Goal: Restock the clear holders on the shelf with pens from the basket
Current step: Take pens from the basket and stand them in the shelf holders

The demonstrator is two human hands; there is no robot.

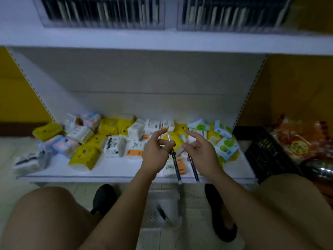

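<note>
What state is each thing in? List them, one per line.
Left hand: fingers closed on a pen.
Right hand: holding a second pen.
Clear holders: on upper shelf, holding pens.
Basket: on floor, one pen visible.

Clear holders (103, 14) on upper shelf; packets (86, 141) on lower shelf; basket (162, 210) on floor btwn feet.

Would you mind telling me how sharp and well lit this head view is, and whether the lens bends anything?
Head view: dim and soft throughout; the clear holders on the upper shelf are smeared by blur, so single pens cannot be told apart. The left hand and right hand are only slightly blurred. Wide-angle distortion bows the shelf uprights outward. No strong glare.
</note>
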